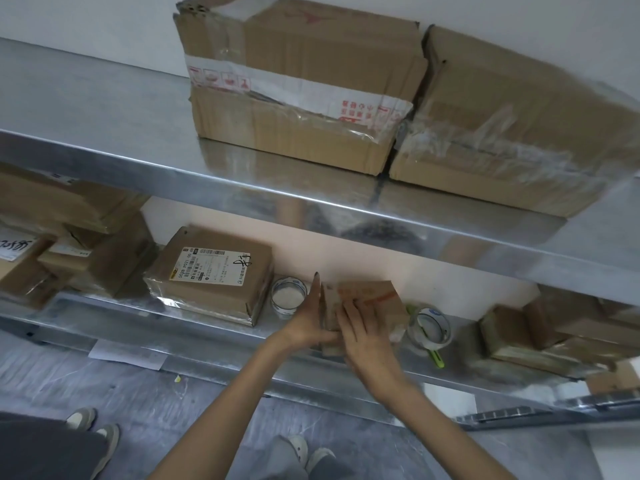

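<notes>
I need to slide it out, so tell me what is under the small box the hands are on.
The small box stands on the metal shelf. The right hand lies flat on its top, the left hand against its left side. Anything beneath it is covered.

We've got two steel shelves here. The upper shelf [104,133] carries two big taped cartons, left carton [294,98] and right carton [512,133], pushed right up against each other. On the lower shelf [138,317], left to right: a pile of brown parcels [69,244], a labelled parcel [211,278], a tape roll [288,296] just beside it, a small carton [374,299], a second tape roll [431,329] with a green handle, then more parcels [554,334] far right.
</notes>
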A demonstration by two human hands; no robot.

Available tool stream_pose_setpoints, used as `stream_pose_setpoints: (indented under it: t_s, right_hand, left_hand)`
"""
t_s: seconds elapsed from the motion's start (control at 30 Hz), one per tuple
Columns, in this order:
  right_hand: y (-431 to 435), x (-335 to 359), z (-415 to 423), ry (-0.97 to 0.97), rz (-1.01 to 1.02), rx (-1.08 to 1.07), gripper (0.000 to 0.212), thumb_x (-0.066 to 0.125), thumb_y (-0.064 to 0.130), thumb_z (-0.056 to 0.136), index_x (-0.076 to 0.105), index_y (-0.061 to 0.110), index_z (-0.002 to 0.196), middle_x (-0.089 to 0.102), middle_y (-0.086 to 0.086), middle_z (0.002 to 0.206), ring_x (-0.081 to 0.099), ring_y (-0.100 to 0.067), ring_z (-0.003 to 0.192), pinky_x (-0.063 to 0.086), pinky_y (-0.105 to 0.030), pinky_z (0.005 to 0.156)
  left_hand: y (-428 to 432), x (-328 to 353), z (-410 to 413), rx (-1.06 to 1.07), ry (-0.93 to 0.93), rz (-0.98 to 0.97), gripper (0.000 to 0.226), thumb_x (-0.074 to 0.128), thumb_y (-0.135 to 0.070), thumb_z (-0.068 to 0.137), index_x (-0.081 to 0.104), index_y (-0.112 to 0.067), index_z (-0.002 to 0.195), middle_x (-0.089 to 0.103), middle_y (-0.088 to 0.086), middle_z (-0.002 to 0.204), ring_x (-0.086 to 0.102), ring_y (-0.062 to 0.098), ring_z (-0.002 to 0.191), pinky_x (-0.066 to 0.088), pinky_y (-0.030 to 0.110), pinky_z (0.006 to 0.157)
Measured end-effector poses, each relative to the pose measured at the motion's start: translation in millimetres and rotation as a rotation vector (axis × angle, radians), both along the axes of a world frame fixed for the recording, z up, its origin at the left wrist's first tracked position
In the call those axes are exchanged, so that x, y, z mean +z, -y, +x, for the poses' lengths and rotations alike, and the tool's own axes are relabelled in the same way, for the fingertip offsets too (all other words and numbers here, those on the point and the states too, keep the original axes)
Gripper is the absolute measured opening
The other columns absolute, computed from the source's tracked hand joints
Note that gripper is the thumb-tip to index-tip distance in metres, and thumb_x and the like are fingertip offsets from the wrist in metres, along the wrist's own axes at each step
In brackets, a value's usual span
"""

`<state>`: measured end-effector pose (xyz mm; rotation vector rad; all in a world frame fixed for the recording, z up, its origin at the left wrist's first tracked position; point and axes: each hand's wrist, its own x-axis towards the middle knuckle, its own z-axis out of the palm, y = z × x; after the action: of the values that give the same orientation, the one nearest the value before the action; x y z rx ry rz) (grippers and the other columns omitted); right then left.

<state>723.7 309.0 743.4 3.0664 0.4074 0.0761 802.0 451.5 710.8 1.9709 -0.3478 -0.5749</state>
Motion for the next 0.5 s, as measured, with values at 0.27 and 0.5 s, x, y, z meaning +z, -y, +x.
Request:
stream_pose_setpoints:
  t_s: [0.27, 0.5]
  right_hand:
    - [-20, -10, -15, -0.055, 0.005, -0.155, 0.092, 0.078, 0.013, 0.04, 0.05, 0.008, 0.128, 0.051, -0.012, 0.122, 0.046, -0.035, 0.111, 0.048, -0.054, 0.091]
    - [-37, 27, 34, -0.272, -0.163, -0.214, 0.088, 0.078, 0.035, 0.06, 0.044, 0.007, 0.136, 0.044, -0.019, 0.137, 0.029, -0.043, 0.137, 0.017, -0.066, 0.109]
  left_hand:
    - [1, -2, -5, -0.017, 0.263, 0.038, 0.088, 0.082, -0.042, 0.052, 0.045, -0.013, 0.126, 0.054, 0.002, 0.123, 0.054, 0.019, 0.115, 0.047, 0.042, 0.096]
    - [0, 9, -6, -0.04, 0.202, 0.014, 0.093, 0.079, -0.047, 0.044, 0.039, -0.024, 0.125, 0.05, -0.001, 0.126, 0.05, 0.015, 0.118, 0.043, 0.037, 0.101]
